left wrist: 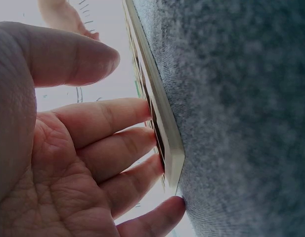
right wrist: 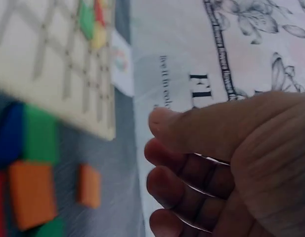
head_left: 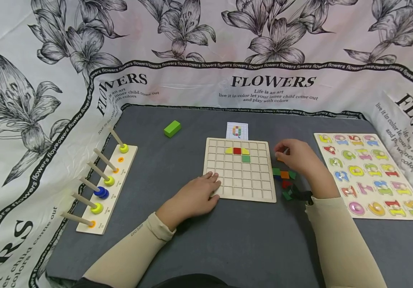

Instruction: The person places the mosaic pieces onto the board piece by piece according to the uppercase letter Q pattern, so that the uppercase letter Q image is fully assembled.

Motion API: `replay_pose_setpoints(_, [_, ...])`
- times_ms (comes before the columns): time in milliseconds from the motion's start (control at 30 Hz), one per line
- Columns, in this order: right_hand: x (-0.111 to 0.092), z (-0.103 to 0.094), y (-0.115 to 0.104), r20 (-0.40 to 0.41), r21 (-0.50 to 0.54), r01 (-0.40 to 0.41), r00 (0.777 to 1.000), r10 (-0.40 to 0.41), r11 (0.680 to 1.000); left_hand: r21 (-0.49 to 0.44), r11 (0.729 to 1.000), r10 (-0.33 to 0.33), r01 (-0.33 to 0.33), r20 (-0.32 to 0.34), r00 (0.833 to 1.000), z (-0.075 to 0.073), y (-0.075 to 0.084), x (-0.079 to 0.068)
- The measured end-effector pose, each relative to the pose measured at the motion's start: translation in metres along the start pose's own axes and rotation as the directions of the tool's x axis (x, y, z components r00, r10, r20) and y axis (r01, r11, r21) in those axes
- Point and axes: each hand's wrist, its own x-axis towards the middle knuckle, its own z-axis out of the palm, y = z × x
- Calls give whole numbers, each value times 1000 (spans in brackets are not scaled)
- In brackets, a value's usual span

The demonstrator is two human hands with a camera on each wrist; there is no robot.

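Note:
A square wooden grid board (head_left: 242,187) lies in front of the person. In its upper cells sit two yellow quarter-shaped pieces, a red square (head_left: 236,151) between them, and a green square (head_left: 246,159) below. The left hand (head_left: 200,194) rests its outstretched fingertips on the board's lower left edge; the thumb stands off it. Right of the board, the right hand (head_left: 297,156) hovers with thumb and fingers curled together, and no piece shows between them. Under it lies a small orange block (right wrist: 88,185). Nearby is a loose pile with another orange block (right wrist: 32,194), plus green, blue and red ones.
A card (head_left: 237,131) with a coloured letter-like pattern touches the board's far edge. At far left stands a peg board (head_left: 114,188) with upright dowels and coloured rings. A wooden number puzzle (head_left: 368,182) lies at right. One bright green block (head_left: 172,129) sits far left of the card.

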Motion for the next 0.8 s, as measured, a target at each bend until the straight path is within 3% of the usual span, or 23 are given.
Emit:
replay_pose_setpoints(300, [-18, 16, 19, 133, -25, 63, 989, -59, 998, 1, 1000, -1, 1, 0, 1000, 0, 1, 0])
replay_pose_setpoints(800, [-18, 22, 17, 120, -41, 65, 991, -59, 997, 6, 1000, 6, -6, -3, 1000, 1, 0, 0])
